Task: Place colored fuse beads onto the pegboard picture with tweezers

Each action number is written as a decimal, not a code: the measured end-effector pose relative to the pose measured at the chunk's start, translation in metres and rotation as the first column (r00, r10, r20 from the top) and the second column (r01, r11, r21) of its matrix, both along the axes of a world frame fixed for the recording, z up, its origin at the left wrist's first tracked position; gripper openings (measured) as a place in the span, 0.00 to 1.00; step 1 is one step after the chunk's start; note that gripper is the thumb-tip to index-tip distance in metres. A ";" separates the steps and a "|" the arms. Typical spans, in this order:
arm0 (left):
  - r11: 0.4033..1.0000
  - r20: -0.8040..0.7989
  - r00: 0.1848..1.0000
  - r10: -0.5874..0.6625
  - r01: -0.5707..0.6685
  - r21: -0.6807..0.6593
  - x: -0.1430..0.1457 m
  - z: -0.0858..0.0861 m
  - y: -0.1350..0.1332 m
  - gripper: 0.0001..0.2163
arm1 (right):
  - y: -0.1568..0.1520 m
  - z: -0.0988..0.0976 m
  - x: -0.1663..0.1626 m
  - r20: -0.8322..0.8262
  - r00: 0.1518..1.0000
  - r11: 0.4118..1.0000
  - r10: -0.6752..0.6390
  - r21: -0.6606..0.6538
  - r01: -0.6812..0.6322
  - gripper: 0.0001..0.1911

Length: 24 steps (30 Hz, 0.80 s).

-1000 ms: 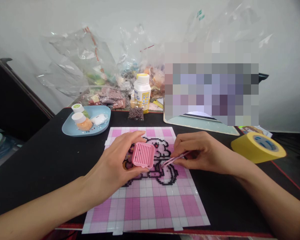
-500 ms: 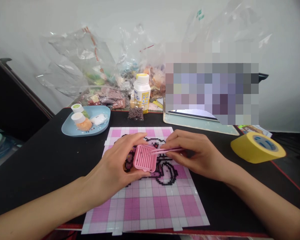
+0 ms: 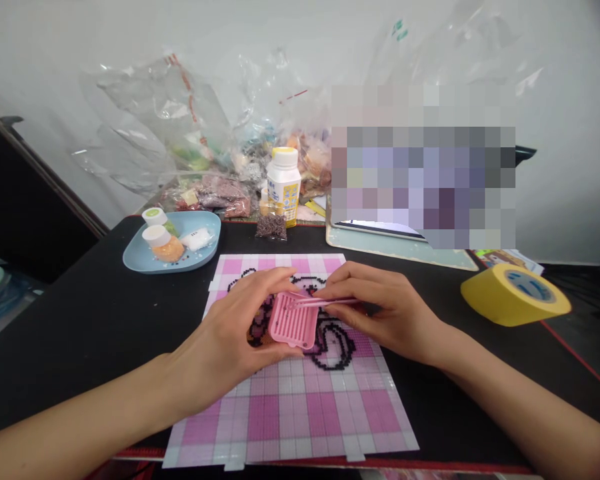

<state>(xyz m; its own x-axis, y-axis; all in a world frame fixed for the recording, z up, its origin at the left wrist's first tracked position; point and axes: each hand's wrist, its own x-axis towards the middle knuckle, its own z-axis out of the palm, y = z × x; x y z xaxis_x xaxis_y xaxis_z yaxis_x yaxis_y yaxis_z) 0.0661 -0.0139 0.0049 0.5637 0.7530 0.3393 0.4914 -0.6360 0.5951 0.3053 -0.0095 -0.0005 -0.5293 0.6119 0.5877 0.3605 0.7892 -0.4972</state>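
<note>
Pink-and-white checked pegboard [image 3: 300, 407] lies mid-surface, its near edge close to the near edge of the black surface [image 3: 70, 320]. Open room: bare black strips left and right of the board, and the board's near half is bare too. Far side is crowded: blue plate [image 3: 140, 261] far left, clear plastic bags [image 3: 180, 133] piled at the wall, white bottle [image 3: 283, 183] with a yellow cap in front of them. Yellow tape roll [image 3: 515, 293] sits right, well apart from the board.

Counts: one board, one tray, one pair of tweezers, one bottle, one tape roll, one plate carrying two white-capped jars [image 3: 156, 235].

Over the board's middle the left hand [image 3: 225, 340] grips the pink tray [image 3: 294, 323], fingers closed on its far and near edges. Tray look: small, square, rounded corners, ridged floor, slightly tilted. Beside it the right hand [image 3: 387, 310] pinches the pink tweezers [image 3: 330, 301], fingers clamped on them. The tips reach over the tray's far right part. Bead in the tips: cannot tell. A black bead outline on the board is partly hidden under both hands.
</note>
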 end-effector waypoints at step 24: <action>0.977 -0.013 0.992 0.125 -0.120 0.177 -0.001 0.000 0.004 0.30 | -0.002 0.014 0.009 0.038 0.999 0.999 -0.037 -0.015 0.038 0.05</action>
